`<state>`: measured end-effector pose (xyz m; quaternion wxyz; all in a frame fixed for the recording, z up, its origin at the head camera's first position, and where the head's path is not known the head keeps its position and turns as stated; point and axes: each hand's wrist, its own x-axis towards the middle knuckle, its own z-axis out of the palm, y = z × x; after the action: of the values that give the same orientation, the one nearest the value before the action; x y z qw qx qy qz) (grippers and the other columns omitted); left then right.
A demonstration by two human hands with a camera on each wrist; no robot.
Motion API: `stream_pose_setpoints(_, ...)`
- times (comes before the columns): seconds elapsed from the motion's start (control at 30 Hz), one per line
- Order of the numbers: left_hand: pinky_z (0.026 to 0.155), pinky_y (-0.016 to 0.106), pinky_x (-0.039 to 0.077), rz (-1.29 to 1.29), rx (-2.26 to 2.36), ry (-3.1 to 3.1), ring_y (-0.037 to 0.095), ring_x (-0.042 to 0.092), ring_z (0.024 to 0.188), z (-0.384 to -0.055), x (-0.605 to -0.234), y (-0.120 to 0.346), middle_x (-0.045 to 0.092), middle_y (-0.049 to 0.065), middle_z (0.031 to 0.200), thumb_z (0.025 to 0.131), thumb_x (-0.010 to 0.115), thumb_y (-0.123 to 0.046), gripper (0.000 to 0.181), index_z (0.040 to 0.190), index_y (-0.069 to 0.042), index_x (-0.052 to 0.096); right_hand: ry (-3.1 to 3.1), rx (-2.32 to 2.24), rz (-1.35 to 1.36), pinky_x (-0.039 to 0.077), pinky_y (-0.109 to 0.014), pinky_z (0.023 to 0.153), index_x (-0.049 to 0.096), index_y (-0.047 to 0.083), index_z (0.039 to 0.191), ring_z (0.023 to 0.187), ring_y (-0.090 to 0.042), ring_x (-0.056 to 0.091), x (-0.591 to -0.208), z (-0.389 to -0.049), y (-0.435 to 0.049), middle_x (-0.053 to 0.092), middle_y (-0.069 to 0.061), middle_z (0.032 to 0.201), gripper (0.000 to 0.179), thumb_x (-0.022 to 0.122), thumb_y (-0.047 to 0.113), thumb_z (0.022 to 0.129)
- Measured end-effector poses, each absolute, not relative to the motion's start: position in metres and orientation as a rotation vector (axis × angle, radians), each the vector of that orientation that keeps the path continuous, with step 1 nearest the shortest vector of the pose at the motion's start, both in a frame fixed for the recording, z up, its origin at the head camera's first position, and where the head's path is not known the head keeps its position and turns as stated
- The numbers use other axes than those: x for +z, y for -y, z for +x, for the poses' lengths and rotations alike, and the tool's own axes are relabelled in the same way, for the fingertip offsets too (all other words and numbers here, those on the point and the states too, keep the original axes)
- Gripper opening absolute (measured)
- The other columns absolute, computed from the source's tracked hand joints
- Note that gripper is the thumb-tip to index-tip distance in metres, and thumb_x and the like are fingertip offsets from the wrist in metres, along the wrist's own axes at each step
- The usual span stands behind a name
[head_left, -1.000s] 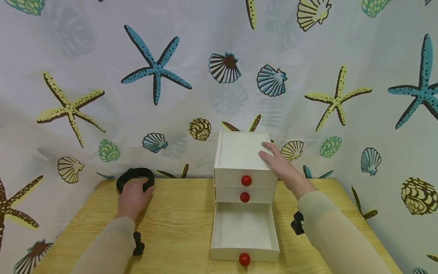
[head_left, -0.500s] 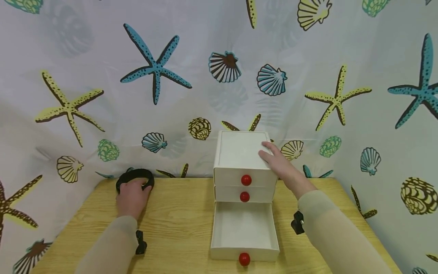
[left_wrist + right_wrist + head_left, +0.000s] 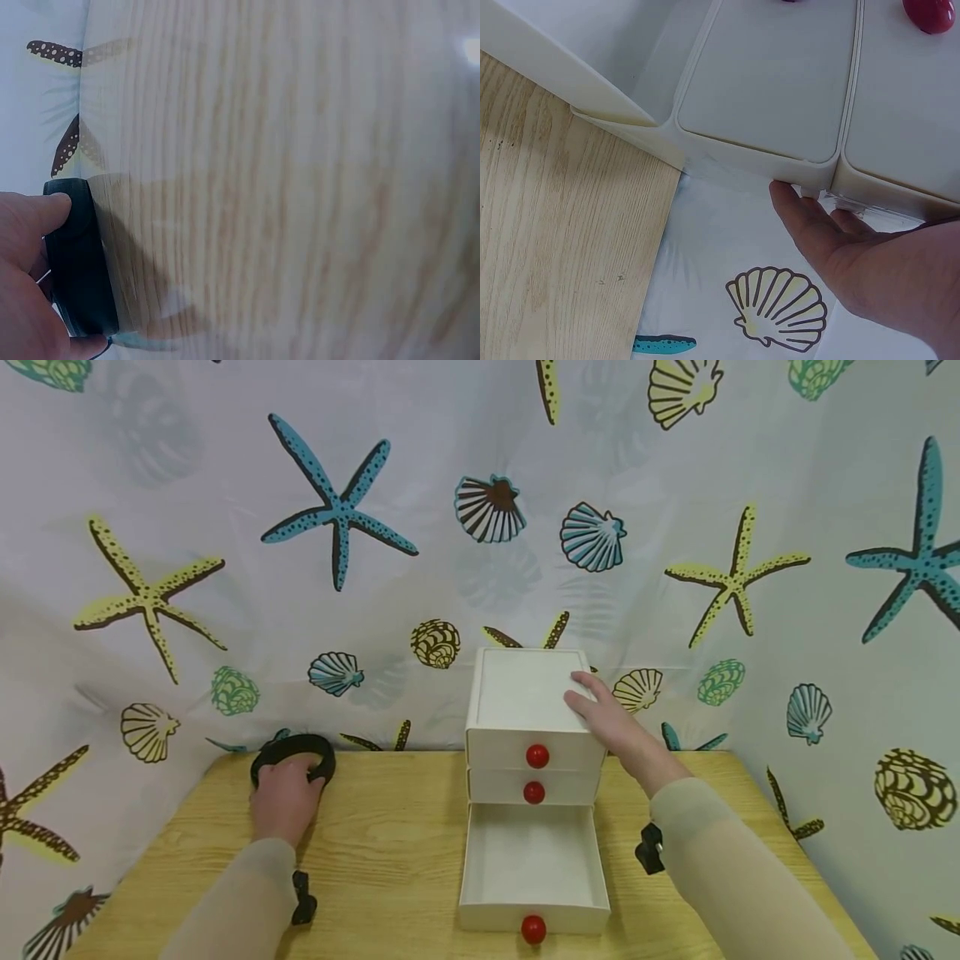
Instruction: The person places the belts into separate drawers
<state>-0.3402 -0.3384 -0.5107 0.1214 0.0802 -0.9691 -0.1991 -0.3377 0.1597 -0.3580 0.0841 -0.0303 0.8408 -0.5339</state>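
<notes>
On the left of the table my left hand point(image 3: 287, 797) grips a black ring-shaped band point(image 3: 315, 745); its exact kind is unclear. In the left wrist view the thumb lies on one end of the black band point(image 3: 79, 262) and a fingertip is at the other. A white drawer cabinet point(image 3: 532, 689) stands right of centre. My right hand point(image 3: 618, 727) rests on its top right edge, two digits on top, and the other fingers point(image 3: 802, 217) touch the side in the right wrist view. The bottom drawer point(image 3: 534, 860) is pulled out with nothing in it; two upper drawers are closed.
Each drawer front has a red round knob point(image 3: 533, 930). The wooden table point(image 3: 382, 852) ends at a white curtain point(image 3: 420, 577) printed with starfish and shells, which hangs behind and on both sides.
My left hand and the black band have shifted very slightly toward me. My right hand, the cabinet and its pulled-out drawer stay as they were.
</notes>
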Motion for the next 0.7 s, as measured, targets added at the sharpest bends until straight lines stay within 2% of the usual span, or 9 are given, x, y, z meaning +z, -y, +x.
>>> stream_pose_setpoints(0.23, 0.095, 0.084, 0.044, 0.233, -0.577, 2.835, 0.061, 0.044, 0.134, -0.338, -0.513, 0.342, 0.063, 0.031, 0.144, 0.109, 0.07, -0.016, 0.037, 0.142, 0.002, 0.067, -2.504, -1.599, -0.094, 0.022, -0.074, 0.126, 0.021, 0.032, 0.177, 0.164, -0.047, 0.019, -0.359, -0.337, -0.159, 0.009, -0.015, 0.184, 0.067, 0.044, 0.052, 0.117)
stream_pose_setpoints(0.43, 0.099, 0.081, 0.045, 0.187, -0.602, 2.786, 0.063, 0.047, 0.131, -0.335, -0.508, 0.345, 0.063, 0.036, 0.137, 0.11, 0.069, -0.016, 0.038, 0.141, 0.005, 0.066, -2.505, -1.594, -0.104, 0.025, -0.075, 0.125, 0.02, 0.032, 0.177, 0.162, -0.047, 0.022, -0.357, -0.335, -0.161, 0.011, -0.016, 0.183, 0.068, 0.044, 0.053, 0.117)
stream_pose_setpoints(0.7, 0.101, 0.079, 0.046, 0.079, -0.61, 2.736, 0.065, 0.052, 0.127, -0.324, -0.499, 0.347, 0.066, 0.036, 0.133, 0.107, 0.072, -0.016, 0.037, 0.136, 0.006, 0.07, -2.498, -1.6, -0.105, 0.026, -0.075, 0.124, 0.02, 0.032, 0.177, 0.161, -0.048, 0.023, -0.357, -0.336, -0.162, 0.012, -0.016, 0.183, 0.068, 0.044, 0.053, 0.117)
